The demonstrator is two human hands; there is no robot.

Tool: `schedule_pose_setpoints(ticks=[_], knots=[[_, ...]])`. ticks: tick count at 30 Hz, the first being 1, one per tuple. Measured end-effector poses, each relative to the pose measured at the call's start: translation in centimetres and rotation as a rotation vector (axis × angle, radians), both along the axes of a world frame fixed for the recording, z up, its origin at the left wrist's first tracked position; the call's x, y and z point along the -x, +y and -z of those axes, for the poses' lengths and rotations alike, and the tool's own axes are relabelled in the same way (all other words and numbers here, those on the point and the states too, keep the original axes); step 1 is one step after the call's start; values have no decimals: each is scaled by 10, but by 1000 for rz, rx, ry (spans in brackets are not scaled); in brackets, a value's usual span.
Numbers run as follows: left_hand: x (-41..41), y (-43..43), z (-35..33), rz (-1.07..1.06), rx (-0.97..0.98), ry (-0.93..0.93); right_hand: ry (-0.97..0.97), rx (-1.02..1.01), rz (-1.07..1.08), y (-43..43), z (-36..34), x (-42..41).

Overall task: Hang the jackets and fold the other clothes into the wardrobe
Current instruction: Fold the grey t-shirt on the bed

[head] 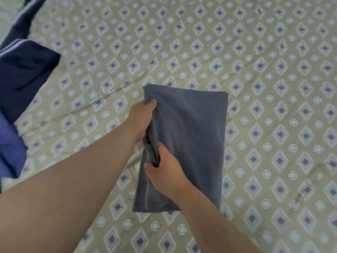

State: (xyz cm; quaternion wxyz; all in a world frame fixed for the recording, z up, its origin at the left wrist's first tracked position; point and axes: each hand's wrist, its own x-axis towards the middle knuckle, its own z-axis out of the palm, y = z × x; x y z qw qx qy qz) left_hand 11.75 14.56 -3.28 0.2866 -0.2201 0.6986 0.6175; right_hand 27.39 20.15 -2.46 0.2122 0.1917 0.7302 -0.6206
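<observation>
A grey garment [191, 136] lies folded into a long rectangle on the bed, in the middle of the head view. My left hand [143, 119] grips its left edge near the far end, thumb on top and fingers tucked under the fold. Closer to me on that same edge, my right hand [164, 168] pinches the bunched layers. A navy garment with a white stripe [27, 70] is heaped at the left of the bed. Below it lies a lighter blue cloth [11, 147].
The bed is covered by a beige sheet [273, 88] patterned with purple diamonds and white circles. It stretches wide to the right and beyond the grey garment. The heap of dark clothes fills the left edge of the view.
</observation>
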Motion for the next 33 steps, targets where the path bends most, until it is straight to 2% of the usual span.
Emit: schedule_pose_setpoints(ticks=[2,4,7,9,11,13,18,21,25,28,30,33], knots=[[-4,-20,5,31,-45,-50,-35,-22,-47,-7,6,3],[-12,-31,13,86,2,-14,-31,-59,-41,-2,10,-3],[-24,-43,19,113,104,53,-7,-161,214,22,11,-20],[-39,-53,24,163,170,41,12,-383,400,50,12,-32],[-62,-67,28,208,204,3,-22,-576,498,77,14,-43],[-90,-82,33,191,211,-30,-107,-640,522,94,20,-55],[-137,-108,38,135,144,-171,-416,-502,538,95,28,-87],[-146,-107,32,69,18,-212,-423,-398,480,93,28,-100],[-146,-104,23,-4,-150,-396,-415,-139,691,114,20,-110],[-155,-100,27,132,18,-389,-413,-1,832,126,15,-114],[-161,-96,29,177,147,-323,-435,-58,812,127,20,-117],[-163,-90,27,121,181,-271,-422,-212,730,125,27,-117]])
